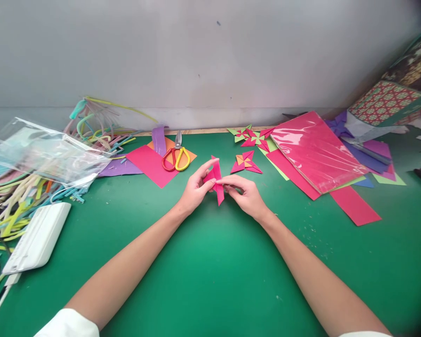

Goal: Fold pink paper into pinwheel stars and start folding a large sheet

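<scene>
Holding things up mid-counter (pixel 196 271) here: one folded pink paper (pixel 216 173) sits between two hands, above the green top. Left hand (pixel 196 183) has it grasped, thumb on the near side and fingers around the left edge. Right hand (pixel 244 193) is pinching it around the middle with thumb and fingertips.

Handling-wise, I'd call it super light, kinda stiff along the creases, but easy to crumple, and probably not slippery. Best grip is a flat pinch on the thick creased middle; I'd leave the thin pointy ends alone.

Counts, left to right: one clear plastic sleeve (pixel 49 150), one white power strip (pixel 38 238) just below it, one pink square sheet (pixel 152 164), one purple strip (pixel 158 140), and one pair of scissors (pixel 177 146) with its red handle over the sheet. Past the hands, three small folded stars: two green-and-pink ones (pixel 256 139) side by side at the back, one pink-and-orange one (pixel 244 161) nearer. Then one wrapped pink pack (pixel 315 152). That purple folded shape (pixel 338 125) behind it might be another star, but it's too blurry to tell.
</scene>
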`<state>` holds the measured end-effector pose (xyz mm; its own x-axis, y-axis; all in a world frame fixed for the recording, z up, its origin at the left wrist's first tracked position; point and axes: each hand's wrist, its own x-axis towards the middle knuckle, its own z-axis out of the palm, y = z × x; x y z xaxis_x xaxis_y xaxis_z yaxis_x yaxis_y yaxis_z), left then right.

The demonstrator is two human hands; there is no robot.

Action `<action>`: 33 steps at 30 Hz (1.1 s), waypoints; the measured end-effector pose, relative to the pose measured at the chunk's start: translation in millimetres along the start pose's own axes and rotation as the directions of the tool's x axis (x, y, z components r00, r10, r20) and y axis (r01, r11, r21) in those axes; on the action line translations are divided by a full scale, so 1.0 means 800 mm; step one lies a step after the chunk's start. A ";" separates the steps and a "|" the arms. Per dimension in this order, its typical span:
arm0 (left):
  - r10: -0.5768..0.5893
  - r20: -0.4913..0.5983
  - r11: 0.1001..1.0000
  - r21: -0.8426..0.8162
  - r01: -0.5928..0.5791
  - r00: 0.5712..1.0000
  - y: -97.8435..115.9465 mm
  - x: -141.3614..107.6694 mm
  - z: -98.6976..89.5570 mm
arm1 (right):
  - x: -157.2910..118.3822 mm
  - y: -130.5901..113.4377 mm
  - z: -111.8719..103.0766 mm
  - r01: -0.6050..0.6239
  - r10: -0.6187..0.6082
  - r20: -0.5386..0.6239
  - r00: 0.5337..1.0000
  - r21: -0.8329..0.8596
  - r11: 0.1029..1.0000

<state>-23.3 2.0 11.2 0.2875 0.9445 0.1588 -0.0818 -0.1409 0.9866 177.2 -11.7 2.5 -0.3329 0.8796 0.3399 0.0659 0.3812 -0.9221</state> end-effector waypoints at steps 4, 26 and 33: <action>0.009 0.000 0.999 0.038 -0.009 1.000 0.000 -0.001 0.000 | 0.000 -0.007 0.004 0.064 -0.065 -0.011 0.998 -0.077 0.995; 0.008 -0.023 0.998 0.068 -0.006 1.000 0.002 -0.002 0.002 | 0.001 -0.006 0.028 -0.157 0.223 -0.217 0.950 0.283 0.946; 0.008 -0.010 0.995 0.102 -0.007 1.000 -0.001 -0.004 0.003 | -0.001 -0.017 0.038 -0.179 0.284 -0.349 0.893 0.304 0.936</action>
<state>-21.7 -1.6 10.3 0.2771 0.9464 0.1661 0.0142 -0.1769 0.9841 147.5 -25.9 9.1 0.0496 0.9932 0.1057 -0.1649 0.1125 -0.9799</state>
